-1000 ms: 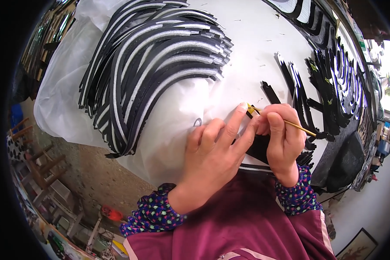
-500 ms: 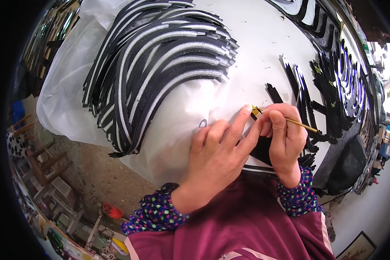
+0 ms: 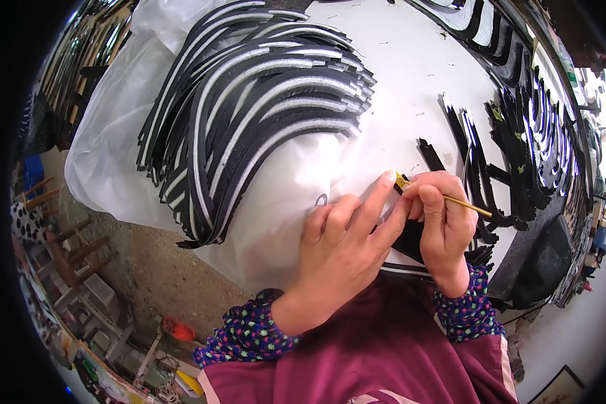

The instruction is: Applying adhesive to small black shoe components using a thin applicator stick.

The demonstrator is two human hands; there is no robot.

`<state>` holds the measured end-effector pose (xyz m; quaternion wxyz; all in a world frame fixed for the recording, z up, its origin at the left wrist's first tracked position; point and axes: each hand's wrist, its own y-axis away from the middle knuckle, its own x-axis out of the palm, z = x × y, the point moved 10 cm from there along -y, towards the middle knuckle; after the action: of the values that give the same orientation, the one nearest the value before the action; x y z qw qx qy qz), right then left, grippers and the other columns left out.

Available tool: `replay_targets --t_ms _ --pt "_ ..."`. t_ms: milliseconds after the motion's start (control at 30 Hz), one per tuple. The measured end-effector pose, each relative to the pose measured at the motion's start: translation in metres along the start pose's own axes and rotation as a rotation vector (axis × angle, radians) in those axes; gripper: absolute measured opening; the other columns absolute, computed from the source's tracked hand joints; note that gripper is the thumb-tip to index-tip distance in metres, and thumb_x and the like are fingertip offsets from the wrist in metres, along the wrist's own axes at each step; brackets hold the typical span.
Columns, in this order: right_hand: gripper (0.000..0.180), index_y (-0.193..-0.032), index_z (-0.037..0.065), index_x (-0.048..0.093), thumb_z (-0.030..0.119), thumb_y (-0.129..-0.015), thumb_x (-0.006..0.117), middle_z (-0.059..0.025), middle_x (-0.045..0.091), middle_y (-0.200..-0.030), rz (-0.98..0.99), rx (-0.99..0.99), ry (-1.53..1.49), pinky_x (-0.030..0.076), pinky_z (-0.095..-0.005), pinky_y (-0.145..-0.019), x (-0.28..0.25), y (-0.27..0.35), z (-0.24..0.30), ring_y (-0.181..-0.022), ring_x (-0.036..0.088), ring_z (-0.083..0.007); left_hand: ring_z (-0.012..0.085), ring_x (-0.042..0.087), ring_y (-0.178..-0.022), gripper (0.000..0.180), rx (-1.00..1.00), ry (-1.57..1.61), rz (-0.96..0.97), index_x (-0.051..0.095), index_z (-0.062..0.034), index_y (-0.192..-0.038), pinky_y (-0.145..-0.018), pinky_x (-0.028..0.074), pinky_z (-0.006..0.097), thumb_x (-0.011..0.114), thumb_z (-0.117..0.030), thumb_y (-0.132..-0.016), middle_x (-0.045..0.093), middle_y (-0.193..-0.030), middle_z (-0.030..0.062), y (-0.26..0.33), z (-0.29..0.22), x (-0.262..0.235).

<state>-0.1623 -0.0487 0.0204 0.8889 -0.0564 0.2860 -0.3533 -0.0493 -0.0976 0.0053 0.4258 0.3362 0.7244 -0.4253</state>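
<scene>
My right hand (image 3: 446, 232) grips a thin brush (image 3: 475, 206) with a golden stick handle, its yellowish tip pointing left. My left hand (image 3: 340, 252) lies with fingers spread, its index fingertip beside the brush tip on the white tabletop (image 3: 411, 87). Between the hands a small part of a black strip (image 3: 398, 188) shows; the rest is hidden under my fingers. Below the right palm is a larger black piece (image 3: 408, 239), mostly covered. Left of my hands, a big fanned pile of curved black strips with white stripes (image 3: 249, 111) rests on translucent plastic sheeting (image 3: 262, 222).
More black strips (image 3: 468, 148) lie to the right, with denser bunches (image 3: 518, 141) further along. A dark cushion-like object (image 3: 545, 262) sits at the table's right side. Wooden stools (image 3: 81, 249) and a red object (image 3: 178, 328) stand on the floor at lower left.
The whole view has shifted a little, moving everything slightly right and down. Both hands keep nearly the same pose, and the brush is still in my right hand.
</scene>
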Motion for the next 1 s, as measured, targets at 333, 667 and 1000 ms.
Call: replay_targets --t_ms 333,667,1000 --pt "0.013 -0.100 -0.004 0.062 0.004 -0.104 0.054 -0.0111 0.067 -0.091 -0.194 0.169 -0.249 0.046 -0.0233 -0.057 -0.028 0.013 -0.009 -0.062 0.058 -0.0096 0.0184 0.045 -0.105 0.057 0.006 0.041 -0.024 0.068 -0.0316 -0.130 -0.094 0.034 0.032 0.068 -0.011 -0.077 0.054 -0.144 -0.0081 -0.001 0.000 -0.004" --pt "0.024 -0.104 0.001 0.065 -0.005 -0.081 0.072 -0.0119 0.067 -0.098 -0.014 -0.220 0.447 0.053 -0.0390 -0.075 -0.018 0.025 0.027 -0.086 0.063 -0.0305 0.0271 0.050 -0.108 0.044 -0.078 0.356 -0.076 0.070 -0.0147 -0.126 -0.096 0.038 0.037 0.066 -0.002 -0.085 0.057 -0.138 0.0051 -0.001 0.011 -0.014" --pt "0.021 -0.103 0.002 0.066 -0.008 -0.085 0.068 -0.0115 0.068 -0.096 -0.157 -0.146 0.385 0.052 -0.0379 -0.075 -0.037 0.014 0.007 -0.086 0.063 -0.0300 0.0196 0.054 -0.113 0.038 0.110 0.122 -0.030 0.070 -0.0127 -0.126 -0.104 0.031 0.039 0.071 -0.014 -0.088 0.062 -0.133 0.0004 0.022 -0.026 -0.013"
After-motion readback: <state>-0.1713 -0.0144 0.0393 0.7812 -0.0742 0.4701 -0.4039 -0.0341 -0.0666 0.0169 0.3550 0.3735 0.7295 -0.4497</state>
